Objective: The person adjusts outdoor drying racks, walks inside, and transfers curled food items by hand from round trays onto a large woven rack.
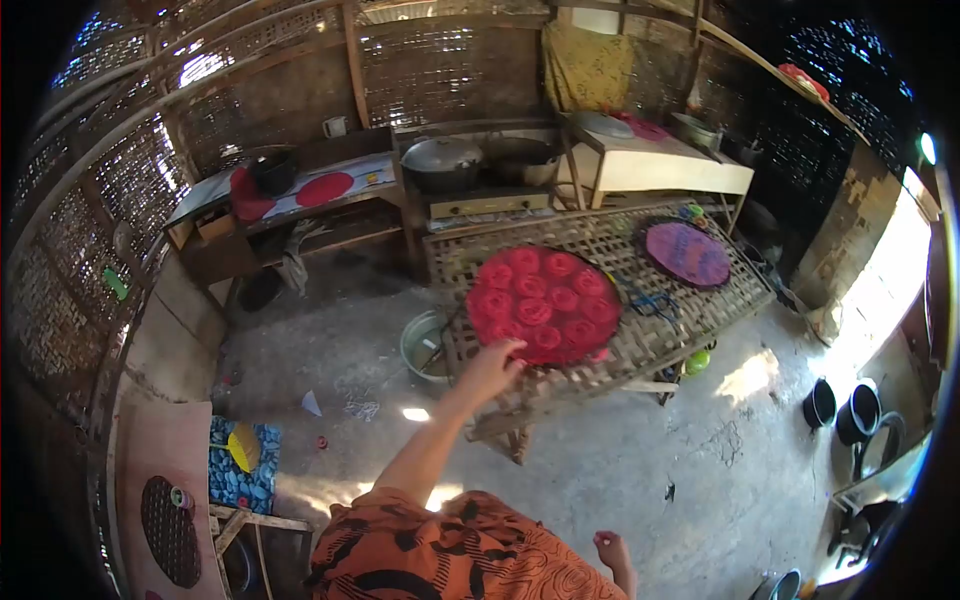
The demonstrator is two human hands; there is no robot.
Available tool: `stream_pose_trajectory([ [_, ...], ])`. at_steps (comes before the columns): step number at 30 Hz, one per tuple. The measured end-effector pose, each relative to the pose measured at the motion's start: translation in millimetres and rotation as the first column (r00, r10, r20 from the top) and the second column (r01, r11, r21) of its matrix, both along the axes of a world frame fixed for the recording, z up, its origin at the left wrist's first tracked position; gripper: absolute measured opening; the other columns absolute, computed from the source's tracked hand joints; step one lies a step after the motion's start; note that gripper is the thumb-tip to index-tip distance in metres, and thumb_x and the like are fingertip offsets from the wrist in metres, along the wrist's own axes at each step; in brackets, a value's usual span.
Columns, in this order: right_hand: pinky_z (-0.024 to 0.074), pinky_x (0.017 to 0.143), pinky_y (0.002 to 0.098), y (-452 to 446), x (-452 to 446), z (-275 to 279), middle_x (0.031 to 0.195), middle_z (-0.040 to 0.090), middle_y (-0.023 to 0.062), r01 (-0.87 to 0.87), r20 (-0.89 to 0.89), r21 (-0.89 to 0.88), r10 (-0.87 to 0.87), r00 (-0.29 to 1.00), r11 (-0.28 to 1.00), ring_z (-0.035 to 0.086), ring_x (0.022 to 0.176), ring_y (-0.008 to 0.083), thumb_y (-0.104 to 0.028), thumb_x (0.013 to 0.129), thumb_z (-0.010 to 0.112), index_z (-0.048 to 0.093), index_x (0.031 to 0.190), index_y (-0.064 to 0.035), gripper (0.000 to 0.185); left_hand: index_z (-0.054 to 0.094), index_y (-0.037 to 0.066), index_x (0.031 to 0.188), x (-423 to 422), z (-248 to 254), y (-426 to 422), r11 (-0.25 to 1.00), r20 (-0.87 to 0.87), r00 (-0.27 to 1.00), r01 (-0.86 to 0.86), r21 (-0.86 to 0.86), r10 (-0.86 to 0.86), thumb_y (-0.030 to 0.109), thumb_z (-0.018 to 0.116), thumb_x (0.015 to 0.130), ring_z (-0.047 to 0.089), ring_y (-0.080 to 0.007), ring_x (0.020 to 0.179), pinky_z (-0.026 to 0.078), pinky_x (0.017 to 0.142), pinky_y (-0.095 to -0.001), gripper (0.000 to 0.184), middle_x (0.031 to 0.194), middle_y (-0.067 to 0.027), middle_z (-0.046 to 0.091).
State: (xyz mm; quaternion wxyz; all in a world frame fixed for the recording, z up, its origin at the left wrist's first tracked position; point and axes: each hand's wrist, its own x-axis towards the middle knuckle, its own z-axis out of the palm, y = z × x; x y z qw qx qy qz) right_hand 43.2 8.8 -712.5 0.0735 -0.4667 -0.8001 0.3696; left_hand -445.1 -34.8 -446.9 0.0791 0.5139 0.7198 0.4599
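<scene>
My left hand (pixel 490 370) reaches out to the near left edge of a round tray (pixel 543 305), its fingers partly stretched out. I cannot tell whether they touch the rim. Bright red cloth or netting lines the tray, and several rosette-shaped red pieces (pixel 534 312) lie on it in rows. The tray rests on a woven bamboo table (pixel 640 345). Low at my right side hangs my right hand (pixel 612 550), away from the table, with its fingers curled in and nothing visible in them.
A round purple tray (pixel 687 253) and dark blue straps (pixel 655 305) lie farther along the bamboo table. Beside its left end stands a pale bucket (pixel 425 345). Behind are a stove with a lidded pot (pixel 442 160) and a side bench (pixel 350 205). Black pots (pixel 858 412) sit at right.
</scene>
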Motion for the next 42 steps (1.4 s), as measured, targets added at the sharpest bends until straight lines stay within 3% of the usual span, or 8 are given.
stream_pose_trajectory([
  [6, 0.0463, 0.065, 0.0248, 12, -202, 131, 0.076, 0.064, 0.0044, 0.175, -0.427, 0.074, -0.127, 0.895, 0.982, 0.057, 0.069, 0.0107, -0.008, 0.089, 0.055, 0.065, 0.1, -0.0029, 0.015, 0.057, 0.004, 0.118, -51, -27, -55, 0.986, -0.053, 0.984, 0.168, -0.019, -0.168, 0.019, 0.061, 0.088, 0.051, -0.0339, 0.118, 0.04, 0.1, -0.0406, 0.034, 0.125, -0.0174, 0.055],
  [9, 0.0451, 0.083, 0.0362, 14, -288, 178, 0.099, 0.061, 0.0144, 0.232, -0.574, 0.411, 0.052, 0.817, 0.882, 0.057, 0.095, 0.0298, -0.005, 0.088, 0.055, 0.06, 0.098, 0.0002, 0.012, 0.058, 0.006, 0.118, -116, -51, -126, 0.983, -0.02, 0.987, 0.16, -0.084, -0.162, 0.02, 0.06, 0.088, 0.052, -0.0334, 0.117, 0.04, 0.1, -0.0407, 0.034, 0.124, -0.0169, 0.056],
  [12, 0.0338, 0.102, 0.0475, 22, -361, 208, 0.119, 0.054, 0.0243, 0.374, -0.445, 0.639, -0.073, 0.892, 0.672, 0.045, 0.12, 0.0396, -0.016, 0.091, 0.056, 0.056, 0.119, -0.0008, 0.032, 0.06, 0.007, 0.116, -191, -93, -218, 0.979, 0.009, 0.999, 0.037, -0.202, -0.035, 0.02, 0.06, 0.087, 0.052, -0.033, 0.116, 0.042, 0.099, -0.0402, 0.032, 0.122, -0.0164, 0.058],
  [20, 0.0408, 0.094, 0.0449, 112, -428, 186, 0.117, 0.056, 0.0244, 0.563, -0.092, 0.517, -0.612, 0.785, 0.645, 0.053, 0.11, 0.037, -0.04, 0.091, 0.054, 0.055, 0.119, 0.0001, 0.049, 0.065, 0.007, 0.108, -299, -64, -362, 0.848, 0.044, 0.909, -0.369, -0.379, 0.415, 0.019, 0.063, 0.085, 0.061, -0.0271, 0.104, 0.048, 0.09, -0.0352, 0.026, 0.113, -0.0135, 0.063],
  [24, 0.0541, 0.064, 0.0372, 165, -382, 125, 0.093, 0.065, 0.0167, 0.659, -0.452, 0.163, -0.538, 0.712, 0.735, 0.064, 0.075, 0.0248, -0.028, 0.091, 0.06, 0.053, 0.115, 0.0059, 0.042, 0.064, 0.006, 0.108, -334, -58, -299, 0.865, 0.027, 0.983, -0.145, -0.481, 0.18, 0.015, 0.064, 0.084, 0.062, -0.0253, 0.101, 0.048, 0.09, -0.0328, 0.025, 0.109, -0.0129, 0.064],
  [29, 0.0471, 0.044, 0.0278, 139, -409, 176, 0.072, 0.057, 0.0048, 0.723, -0.427, -0.273, -0.753, 0.501, 0.635, 0.054, 0.053, 0.0115, -0.029, 0.091, 0.061, 0.054, 0.101, 0.0005, 0.032, 0.062, 0.006, 0.112, -347, -77, -160, 0.963, 0.262, 0.964, 0.023, -0.267, 0.049, 0.009, 0.062, 0.086, 0.063, -0.0229, 0.098, 0.049, 0.086, -0.0331, 0.027, 0.105, -0.0117, 0.065],
  [36, 0.0489, 0.05, 0.0265, 119, -426, 184, 0.075, 0.057, 0.0022, 0.734, -0.413, -0.461, -0.853, 0.32, 0.499, 0.055, 0.059, 0.0105, -0.033, 0.09, 0.063, 0.054, 0.107, -0.0019, 0.036, 0.051, 0.005, 0.125, -351, -42, 24, 0.878, 0.445, 0.824, 0.455, -0.151, -0.351, 0.009, 0.059, 0.089, 0.063, -0.021, 0.095, 0.05, 0.084, -0.0314, 0.038, 0.108, -0.0133, 0.063],
  [42, 0.0501, 0.057, 0.0258, 92, -446, 199, 0.089, 0.063, 0.0042, 0.714, -0.498, -0.404, -0.792, 0.354, 0.572, 0.062, 0.074, 0.0129, -0.026, 0.092, 0.059, 0.055, 0.117, -0.0038, 0.033, 0.054, 0.003, 0.12, -356, -49, 123, 0.872, 0.322, 0.849, 0.476, -0.118, -0.42, 0.021, 0.06, 0.091, 0.063, -0.0211, 0.091, 0.05, 0.077, -0.033, 0.035, 0.108, -0.014, 0.064],
])
